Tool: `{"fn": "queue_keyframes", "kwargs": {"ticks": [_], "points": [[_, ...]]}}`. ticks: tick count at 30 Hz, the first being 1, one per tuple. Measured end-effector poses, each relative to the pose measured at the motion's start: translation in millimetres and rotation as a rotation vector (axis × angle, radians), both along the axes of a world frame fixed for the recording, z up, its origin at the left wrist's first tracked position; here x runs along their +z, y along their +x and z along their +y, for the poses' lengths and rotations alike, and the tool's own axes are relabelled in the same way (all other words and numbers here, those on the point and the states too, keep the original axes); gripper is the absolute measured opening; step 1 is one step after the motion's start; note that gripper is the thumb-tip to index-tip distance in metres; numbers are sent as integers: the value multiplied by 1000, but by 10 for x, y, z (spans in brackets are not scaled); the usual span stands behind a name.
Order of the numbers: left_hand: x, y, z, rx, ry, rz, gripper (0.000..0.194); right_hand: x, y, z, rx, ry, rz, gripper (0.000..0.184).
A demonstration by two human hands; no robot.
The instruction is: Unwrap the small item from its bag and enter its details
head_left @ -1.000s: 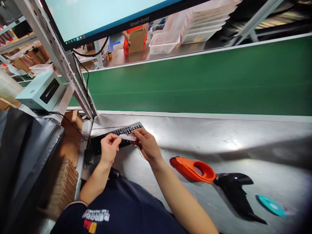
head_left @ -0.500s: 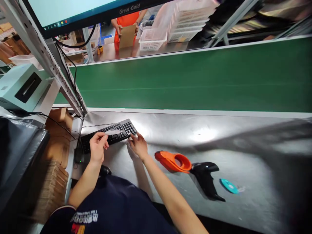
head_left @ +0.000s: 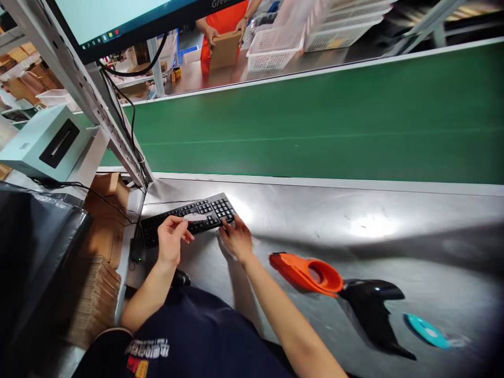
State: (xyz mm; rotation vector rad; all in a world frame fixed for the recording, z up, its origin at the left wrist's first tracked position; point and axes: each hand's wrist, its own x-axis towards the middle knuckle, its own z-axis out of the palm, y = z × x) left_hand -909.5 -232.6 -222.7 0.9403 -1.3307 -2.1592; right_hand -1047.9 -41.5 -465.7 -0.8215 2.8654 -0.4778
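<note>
My left hand (head_left: 172, 240) pinches a small white slip (head_left: 196, 217) between thumb and fingers, over the middle of a black keyboard (head_left: 159, 223). Any print on the slip is too small to read. My right hand (head_left: 237, 239) rests at the keyboard's right end, with fingertips at the number keys and nothing held. Its fingers are slightly bent and apart. Below my left wrist, a black mouse (head_left: 181, 278) is partly hidden by my shirt.
Right of my right arm lie an orange device with a ring-shaped opening (head_left: 307, 273), its black handle (head_left: 376, 310) and a teal oval piece (head_left: 427, 331). A green conveyor belt (head_left: 315, 126) runs behind the metal table. A monitor (head_left: 129, 26) hangs upper left; folded cardboard (head_left: 94, 299) stands left.
The camera view has turned, so the scene sits further right in the picture, most strongly the orange device and teal piece. Both hands keep about the same place at the keyboard.
</note>
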Motion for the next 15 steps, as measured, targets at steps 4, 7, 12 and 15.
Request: {"fn": "queue_keyframes", "kwargs": {"ticks": [4, 7, 12, 15], "points": [[25, -20, 8, 7, 12, 2, 46, -44, -44, 16, -1, -45, 19, 46], [30, -23, 9, 10, 19, -2, 45, -88, -75, 34, 4, -72, 21, 44], [-21, -41, -17, 19, 22, -8, 43, -149, -90, 4, -7, -142, 18, 47], [-65, -21, -18, 0, -4, 3, 43, -139, -82, 21, -12, -187, 79, 48]]}}
